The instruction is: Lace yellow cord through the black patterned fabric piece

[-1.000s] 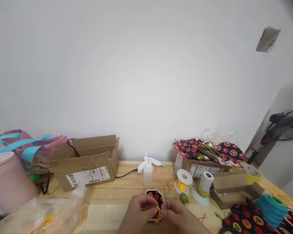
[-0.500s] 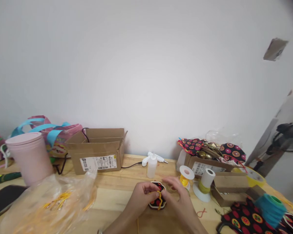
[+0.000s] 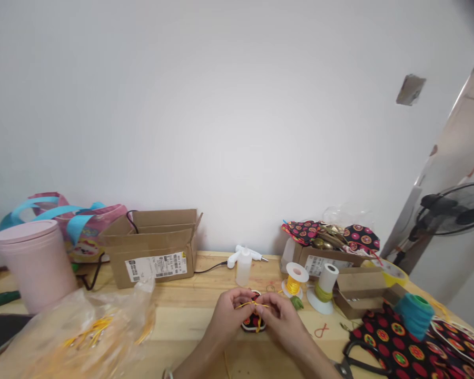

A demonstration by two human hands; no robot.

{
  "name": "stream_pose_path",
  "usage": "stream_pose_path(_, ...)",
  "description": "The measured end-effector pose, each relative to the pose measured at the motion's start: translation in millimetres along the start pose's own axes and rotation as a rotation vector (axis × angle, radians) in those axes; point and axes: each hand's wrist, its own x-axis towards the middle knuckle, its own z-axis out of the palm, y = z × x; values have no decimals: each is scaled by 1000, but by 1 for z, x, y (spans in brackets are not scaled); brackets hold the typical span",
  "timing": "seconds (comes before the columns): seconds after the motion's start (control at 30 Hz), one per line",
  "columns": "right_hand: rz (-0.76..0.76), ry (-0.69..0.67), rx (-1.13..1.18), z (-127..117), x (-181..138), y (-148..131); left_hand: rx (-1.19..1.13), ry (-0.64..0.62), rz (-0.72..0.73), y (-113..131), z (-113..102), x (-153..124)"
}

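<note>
At the front middle of the wooden table, my left hand (image 3: 229,317) pinches a yellow cord (image 3: 254,303) between thumb and fingers. My right hand (image 3: 283,319) grips the same cord from the other side, so a short stretch of it runs between the two. Beneath the fingertips lies a small patterned fabric piece (image 3: 249,323), black with red dots and a white edging. Yellow cord also hangs over its front. Both hands partly cover this piece, and the knot or crossing in the cord is too small to make out.
A clear plastic bag (image 3: 114,342) of yellow cords lies left. Behind stand a cardboard box (image 3: 154,263), a white glue gun (image 3: 256,255) and a small bottle (image 3: 243,271). Rightward are a yellow spool (image 3: 294,284), a green cord spool (image 3: 323,292), black-handled scissors (image 3: 347,366) and teal thread (image 3: 415,316).
My right hand's fingers, spread before, have closed on the cord. The cord is now drawn sideways between both hands. The view has turned a little to the right.
</note>
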Motion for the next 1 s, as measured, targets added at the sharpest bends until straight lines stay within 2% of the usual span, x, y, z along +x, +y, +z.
stream_pose_path(0.17, -32, 24, -210, -2, 0, 3, 2, -2, 6, 0, 1, -1)
stream_pose_path(0.33, 0, -5, -126, -3, 3, 5, 15, -5, 5, -4, 0, 1)
stream_pose_path(0.47, -9, 3, -127, -4, 3, 5, 28, -67, -6, -12, 0, 4)
stream_pose_path(0.63, -53, 12, -236, -9, 4, 5, 51, -142, -44, -17, 2, 4)
stream_pose_path(0.9, -52, 0, -383, -9, 0, -2, 233, -124, 17, -10, 3, 3)
stream_pose_path(1.0, -88, 41, -465, -10, -1, -7, 160, -128, -13, -7, 3, 1)
